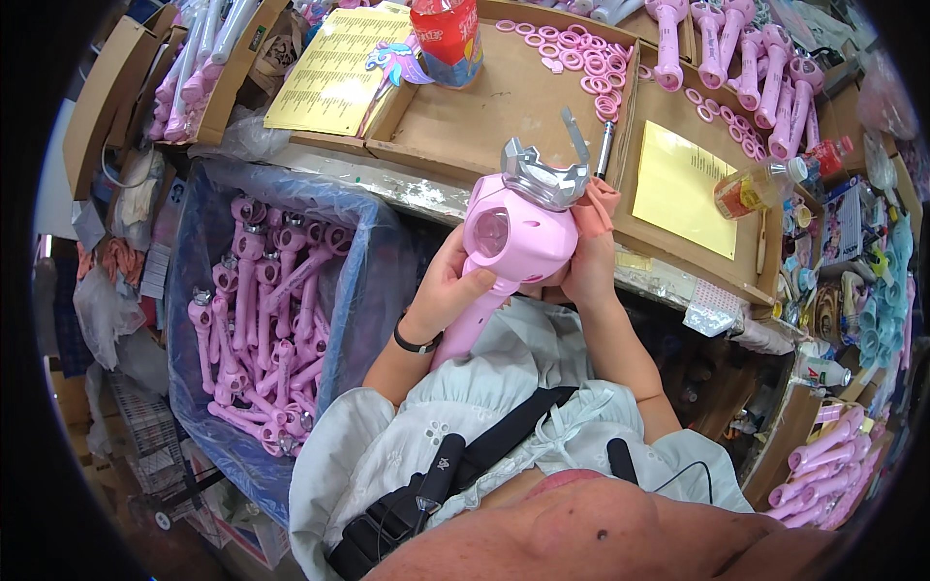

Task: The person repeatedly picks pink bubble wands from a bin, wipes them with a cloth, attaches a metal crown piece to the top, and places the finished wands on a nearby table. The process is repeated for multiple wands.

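Pink wand (526, 237) leans, silver crown (542, 179) up, left hand (448, 290) curled round its neck, right hand (591, 268) gripping its head, partly hidden.

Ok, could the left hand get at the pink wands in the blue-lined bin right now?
Probably, once freed: the blue-lined bin is open-topped on that side, and nothing visible covers the pink wands. But the left hand is holding the large pink toy.

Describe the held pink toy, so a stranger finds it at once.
Start from the blue-lined bin at left. Right of it, before the pale garment, is a pink toy with a silver crown. Unlike the bin's pink wands, it is held, orange cloth beside its crown.
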`<state>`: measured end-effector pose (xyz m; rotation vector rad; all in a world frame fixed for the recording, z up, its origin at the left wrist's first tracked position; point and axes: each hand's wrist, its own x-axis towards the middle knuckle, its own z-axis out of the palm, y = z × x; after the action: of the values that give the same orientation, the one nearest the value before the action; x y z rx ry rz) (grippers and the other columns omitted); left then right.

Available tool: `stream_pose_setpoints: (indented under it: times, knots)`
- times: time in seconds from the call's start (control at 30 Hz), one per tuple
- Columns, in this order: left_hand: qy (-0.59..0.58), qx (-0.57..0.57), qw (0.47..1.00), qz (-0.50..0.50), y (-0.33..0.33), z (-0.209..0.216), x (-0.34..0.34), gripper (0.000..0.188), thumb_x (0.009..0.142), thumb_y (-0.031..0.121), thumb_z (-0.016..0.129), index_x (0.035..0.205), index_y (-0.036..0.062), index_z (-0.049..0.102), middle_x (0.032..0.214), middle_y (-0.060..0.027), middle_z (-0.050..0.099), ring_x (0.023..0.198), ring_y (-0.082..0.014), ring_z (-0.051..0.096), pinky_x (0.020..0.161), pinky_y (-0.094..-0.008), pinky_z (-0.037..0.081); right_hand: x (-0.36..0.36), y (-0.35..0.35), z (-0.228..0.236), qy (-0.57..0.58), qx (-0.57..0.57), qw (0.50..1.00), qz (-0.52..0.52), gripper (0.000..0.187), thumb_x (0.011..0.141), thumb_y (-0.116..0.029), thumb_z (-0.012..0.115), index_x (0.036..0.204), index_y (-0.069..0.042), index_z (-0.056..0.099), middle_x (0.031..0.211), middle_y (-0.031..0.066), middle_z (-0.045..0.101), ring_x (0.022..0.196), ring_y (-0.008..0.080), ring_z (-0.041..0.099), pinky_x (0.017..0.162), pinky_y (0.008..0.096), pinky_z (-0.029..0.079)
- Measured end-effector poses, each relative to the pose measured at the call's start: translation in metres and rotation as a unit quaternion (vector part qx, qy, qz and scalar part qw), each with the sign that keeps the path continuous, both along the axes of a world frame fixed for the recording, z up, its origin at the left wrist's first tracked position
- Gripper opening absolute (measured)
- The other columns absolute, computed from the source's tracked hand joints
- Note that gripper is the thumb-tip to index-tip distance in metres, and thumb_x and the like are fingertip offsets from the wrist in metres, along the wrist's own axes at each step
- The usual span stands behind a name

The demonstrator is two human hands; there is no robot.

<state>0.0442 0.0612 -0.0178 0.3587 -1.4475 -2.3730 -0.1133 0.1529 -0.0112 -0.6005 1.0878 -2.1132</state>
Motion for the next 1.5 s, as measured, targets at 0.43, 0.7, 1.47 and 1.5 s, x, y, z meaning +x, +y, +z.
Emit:
stream_pose_setpoints:
  times: [0.43, 0.7, 1.47, 1.5]
  knots:
    - [0.041, 0.052, 0.998, 0.006, -0.018, -0.001, 0.007, 0.064, 0.081, 0.045, 0.065, 0.118, -0.0017, 0.045, 0.093, -0.0115, 0.060, 0.070, -0.0180, 0.062, 0.061, -0.0289, 0.052, -0.084, -0.014, 0.015, 0.023, 0.151, 0.973, -0.175, 0.038, 0.088, -0.025, 0.057, 0.116, -0.001, 0.051, 0.105, 0.0115, 0.059, 0.096, 0.0189, 0.060, 0.083, 0.0285, 0.047]
    - [-0.036, 0.083, 0.994, -0.068, -0.021, -0.012, -0.006, 0.058, 0.085, 0.045, 0.060, 0.118, 0.0014, 0.043, 0.086, -0.0108, 0.059, 0.066, -0.0182, 0.061, 0.058, -0.0290, 0.051, -0.075, 0.046, 0.001, 0.554, 0.263, 0.765, -0.196, 0.026, 0.078, -0.016, 0.065, 0.099, -0.002, 0.060, 0.094, 0.0118, 0.062, 0.085, 0.0288, 0.058, 0.074, 0.0374, 0.044]
    - [-0.134, 0.144, 0.975, -0.100, -0.016, -0.029, -0.027, 0.058, 0.088, 0.038, 0.058, 0.128, 0.0035, 0.036, 0.094, -0.0109, 0.058, 0.068, -0.0165, 0.061, 0.059, -0.0277, 0.052, -0.080, 0.032, 0.029, 0.655, 0.147, 0.739, -0.051, 0.025, 0.067, 0.001, 0.067, 0.090, -0.009, 0.063, 0.075, 0.0021, 0.058, 0.072, 0.0203, 0.054, 0.077, 0.0354, 0.037]
    - [-0.131, 0.141, 0.976, -0.101, -0.016, -0.029, -0.027, 0.058, 0.087, 0.038, 0.059, 0.128, 0.0035, 0.035, 0.094, -0.0109, 0.058, 0.068, -0.0165, 0.061, 0.060, -0.0278, 0.052, -0.081, 0.024, 0.032, 0.668, 0.141, 0.729, -0.045, 0.025, 0.066, 0.000, 0.067, 0.089, -0.010, 0.064, 0.074, 0.0013, 0.057, 0.071, 0.0197, 0.054, 0.077, 0.0356, 0.036]
